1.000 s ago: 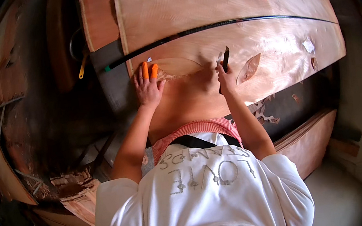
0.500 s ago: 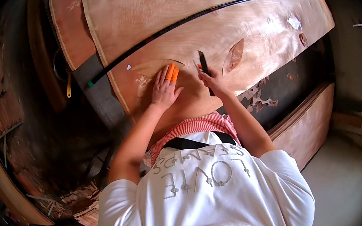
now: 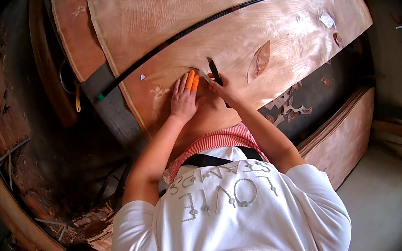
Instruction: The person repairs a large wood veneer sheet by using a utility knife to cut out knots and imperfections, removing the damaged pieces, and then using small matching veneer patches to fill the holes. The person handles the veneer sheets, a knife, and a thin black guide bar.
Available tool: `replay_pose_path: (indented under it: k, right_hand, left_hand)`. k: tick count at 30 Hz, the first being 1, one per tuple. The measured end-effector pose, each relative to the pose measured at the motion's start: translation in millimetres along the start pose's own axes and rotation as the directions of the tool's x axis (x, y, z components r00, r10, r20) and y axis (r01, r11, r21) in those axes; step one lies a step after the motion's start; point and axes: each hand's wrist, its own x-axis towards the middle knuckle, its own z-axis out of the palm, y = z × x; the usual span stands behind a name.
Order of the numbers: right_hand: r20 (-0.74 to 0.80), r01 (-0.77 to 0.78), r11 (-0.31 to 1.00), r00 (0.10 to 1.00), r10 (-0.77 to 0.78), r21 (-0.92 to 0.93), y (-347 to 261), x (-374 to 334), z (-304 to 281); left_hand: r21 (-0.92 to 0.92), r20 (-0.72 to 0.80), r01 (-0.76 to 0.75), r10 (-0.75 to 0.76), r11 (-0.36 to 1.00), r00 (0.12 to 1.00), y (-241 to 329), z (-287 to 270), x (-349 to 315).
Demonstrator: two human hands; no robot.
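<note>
A large sheet of pale reddish wood veneer [image 3: 289, 27] lies in front of me. My left hand [image 3: 185, 102] rests flat on it with fingers stretched out, orange finger covers [image 3: 191, 80] on two of them. The fingertips touch the edge of a leaf-shaped veneer patch [image 3: 167, 75] lying on the sheet. Just to the right, my right hand [image 3: 227, 91] is closed around a slim black knife-like tool [image 3: 213, 68] with a slanted end. A small pale strip [image 3: 203, 74] shows by its fingers, close to the left fingertips; its kind is unclear.
A long thin black rod [image 3: 189, 28] crosses the sheet. A leaf-shaped brown veneer piece [image 3: 260, 61] and a whitish scrap [image 3: 326, 20] lie to the right. Below the sheet's right edge are veneer scraps [image 3: 289, 108] and a veneer stack [image 3: 342, 130]. A yellow-handled tool [image 3: 77, 98] is at left.
My right hand has moved left, bringing the black tool and pale strip nearer to my left fingertips. The left hand stays nearly in place, flat on the veneer.
</note>
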Motion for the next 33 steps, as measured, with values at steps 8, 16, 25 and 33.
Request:
replay_pose_path:
  k: [8,16,25,33]
  right_hand:
    - [-0.027,0.022,0.995,0.999,-0.025,-0.099,-12,5,7]
    - [-0.070,0.023,0.989,0.997,-0.033,-0.144,8,12,9]
    - [-0.078,0.004,0.915,0.996,-0.039,-0.404,3,9,4]
    - [0.245,0.016,0.878,0.962,0.116,-0.478,-54,22,-74]
  left_hand:
    - [-0.006,-0.023,-0.006,0.006,1.000,1.000,-1,1,0]
    - [0.092,0.087,-0.111,0.103,0.989,0.991,-8,-3,15]
    - [0.260,0.233,-0.131,0.070,0.957,0.970,1,-8,25]
    - [0.128,0.161,-0.065,0.044,0.990,0.986,-1,-15,19]
